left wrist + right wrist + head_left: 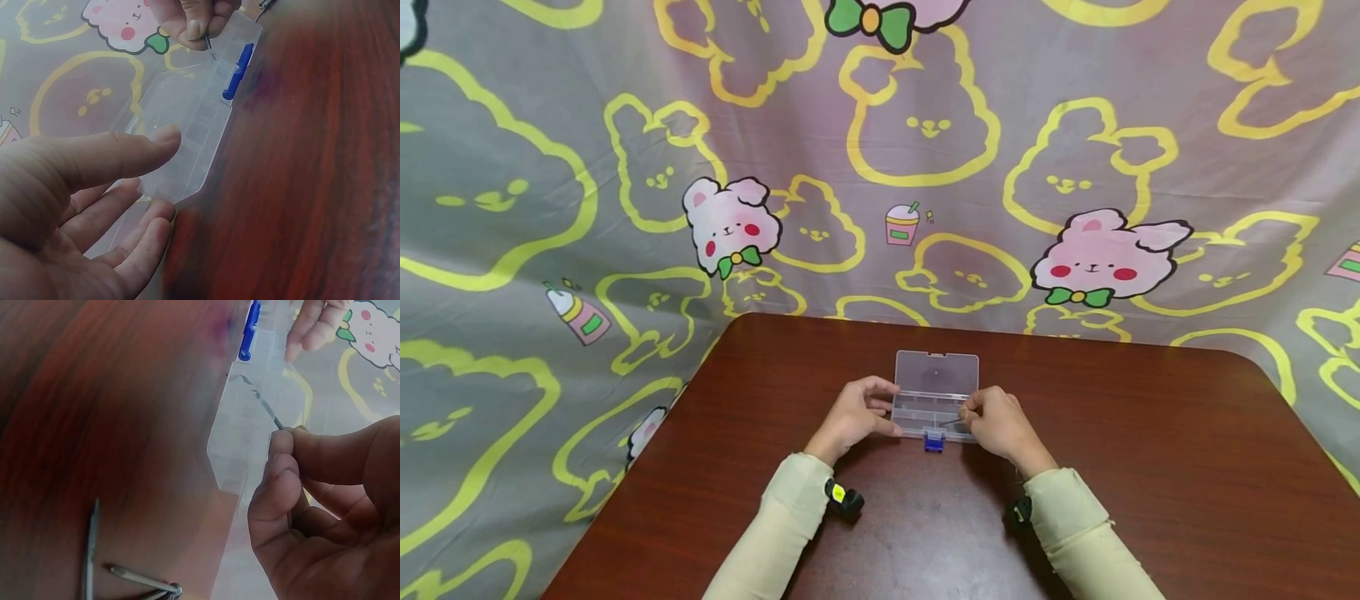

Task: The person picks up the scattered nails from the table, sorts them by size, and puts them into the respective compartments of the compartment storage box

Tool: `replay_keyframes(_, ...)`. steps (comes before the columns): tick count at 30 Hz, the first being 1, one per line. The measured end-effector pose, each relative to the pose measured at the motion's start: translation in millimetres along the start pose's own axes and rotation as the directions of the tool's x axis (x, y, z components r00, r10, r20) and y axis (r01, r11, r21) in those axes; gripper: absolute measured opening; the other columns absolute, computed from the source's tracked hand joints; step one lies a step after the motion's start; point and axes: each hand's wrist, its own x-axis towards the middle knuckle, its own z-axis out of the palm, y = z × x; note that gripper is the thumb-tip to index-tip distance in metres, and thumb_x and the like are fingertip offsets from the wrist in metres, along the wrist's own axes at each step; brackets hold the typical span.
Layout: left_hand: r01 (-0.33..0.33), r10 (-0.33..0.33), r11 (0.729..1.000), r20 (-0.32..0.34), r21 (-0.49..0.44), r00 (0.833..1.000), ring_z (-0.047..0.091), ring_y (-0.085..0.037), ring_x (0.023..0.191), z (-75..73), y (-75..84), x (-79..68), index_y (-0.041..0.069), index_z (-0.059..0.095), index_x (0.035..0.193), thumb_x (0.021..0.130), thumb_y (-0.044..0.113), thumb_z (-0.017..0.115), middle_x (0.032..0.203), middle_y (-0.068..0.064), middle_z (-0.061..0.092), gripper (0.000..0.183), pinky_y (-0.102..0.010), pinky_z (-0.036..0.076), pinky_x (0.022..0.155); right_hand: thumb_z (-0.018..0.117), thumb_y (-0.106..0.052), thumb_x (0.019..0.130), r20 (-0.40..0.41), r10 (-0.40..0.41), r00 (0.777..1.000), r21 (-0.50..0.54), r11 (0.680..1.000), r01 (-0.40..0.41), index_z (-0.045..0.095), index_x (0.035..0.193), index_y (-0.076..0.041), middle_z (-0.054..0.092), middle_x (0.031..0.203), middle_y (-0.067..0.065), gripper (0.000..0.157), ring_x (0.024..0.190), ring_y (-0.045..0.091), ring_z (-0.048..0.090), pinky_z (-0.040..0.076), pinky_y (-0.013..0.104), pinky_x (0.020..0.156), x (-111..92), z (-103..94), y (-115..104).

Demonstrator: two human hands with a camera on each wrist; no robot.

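A clear plastic compartment box [917,423] lies on the table with its lid [917,372] raised at the back. A blue latch [934,443] sits at its front edge. My left hand [856,417] holds the box's left end, thumb at the front corner and fingers toward the back. My right hand [1000,422] pinches a thin grey drill bit [267,407] between thumb and forefinger over the right half of the box. The bit's spiral end points down and inward among the compartments. In the left wrist view, the bit [210,46] shows below the right fingertips.
Thin metal pieces, one a slim rod [92,550] and another a blunt-ended shaft [140,578], lie near the right wrist. The brown wooden table [1150,467] runs back to a patterned cloth [940,275] at the rear and left.
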Motion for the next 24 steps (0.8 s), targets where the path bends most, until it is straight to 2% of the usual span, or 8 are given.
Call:
replay_keyframes(6, -0.004, 0.004, 1.000, -0.002, 0.010, 1.000, 0.066, -0.029, 0.099, 0.8, 1.1, -0.2, -0.001, 0.068, 0.116, 0.060, -0.016, 0.089, 0.121, -0.014, 0.067, 0.062, -0.043, 0.053, 0.092, 0.066, -0.004, 0.092, -0.002, 0.014, 1.000, -0.005, 1.000, -0.014, 0.071, 0.072, -0.007, 0.047, 0.055, -0.005, 0.021, 0.054, 0.014, 0.045, 0.037, 0.030, 0.052, -1.0, -0.9, -0.2)
replay_keyframes(9, 0.001, 0.000, 1.000, -0.004, 0.012, 1.000, 0.066, -0.029, 0.099, 1.4, 1.0, 0.2, -0.001, 0.068, 0.116, 0.060, -0.017, 0.089, 0.121, -0.014, 0.067, 0.062, -0.042, 0.053, 0.093, 0.067, -0.006, 0.092, -0.002, 0.015, 1.000, -0.003, 1.000, -0.015, 0.074, 0.075, -0.008, 0.051, 0.056, -0.004, 0.019, 0.055, 0.014, 0.046, 0.038, 0.030, 0.053, -1.4, -2.5, 0.1)
replay_keyframes(13, 0.000, 0.000, 1.000, -0.004, 0.013, 1.000, 0.065, -0.029, 0.099, 2.4, 0.8, 0.3, -0.002, 0.067, 0.116, 0.060, -0.017, 0.089, 0.121, -0.014, 0.067, 0.062, -0.042, 0.053, 0.093, 0.068, -0.006, 0.093, -0.009, 0.019, 1.000, 0.024, 1.000, -0.019, 0.079, 0.088, -0.006, 0.069, 0.080, 0.002, 0.012, 0.063, 0.016, 0.053, 0.045, 0.033, 0.059, -4.1, -7.0, 2.1)
replay_keyframes(16, 0.003, -0.002, 1.000, -0.008, 0.018, 1.000, 0.066, -0.029, 0.100, 2.8, 0.9, 0.0, -0.002, 0.067, 0.117, 0.060, -0.017, 0.089, 0.121, -0.014, 0.067, 0.063, -0.042, 0.053, 0.093, 0.068, -0.005, 0.094, -0.013, 0.032, 0.999, 0.061, 0.998, -0.031, 0.079, 0.097, -0.004, 0.073, 0.099, 0.008, 0.011, 0.070, 0.016, 0.058, 0.049, 0.035, 0.062, -7.2, -12.1, 4.9)
replay_keyframes(18, -0.001, 0.001, 1.000, -0.010, 0.015, 1.000, 0.066, -0.030, 0.100, 2.7, 0.5, -0.2, -0.002, 0.067, 0.117, 0.060, -0.017, 0.089, 0.122, -0.015, 0.067, 0.063, -0.043, 0.053, 0.093, 0.068, -0.005, 0.094, -0.012, 0.045, 0.999, 0.082, 0.996, -0.044, 0.079, 0.098, -0.003, 0.073, 0.099, 0.009, 0.012, 0.073, 0.016, 0.060, 0.049, 0.035, 0.063, -8.9, -15.9, 7.2)
replay_keyframes(21, -0.016, 0.016, 1.000, -0.010, 0.000, 1.000, 0.066, -0.032, 0.102, 2.3, -1.6, 0.6, -0.004, 0.066, 0.117, 0.059, -0.017, 0.089, 0.122, -0.016, 0.066, 0.063, -0.044, 0.052, 0.094, 0.067, -0.006, 0.095, -0.001, 0.073, 0.997, 0.101, 0.992, -0.072, 0.078, 0.096, -0.002, 0.073, 0.091, 0.007, 0.011, 0.071, 0.018, 0.058, 0.047, 0.034, 0.061, -11.8, -22.2, 10.3)
replay_keyframes(24, -0.030, 0.030, 0.999, 0.008, -0.014, 1.000, 0.064, -0.040, 0.105, 2.5, 1.2, -0.3, -0.008, 0.064, 0.118, 0.061, -0.019, 0.087, 0.125, -0.022, 0.064, 0.063, -0.049, 0.050, 0.096, 0.066, -0.006, 0.095, 0.015, 0.102, 0.995, 0.096, 0.990, -0.103, 0.077, 0.093, -0.002, 0.072, 0.086, 0.006, 0.012, 0.069, 0.018, 0.056, 0.044, 0.033, 0.059, -15.6, -28.3, 14.5)
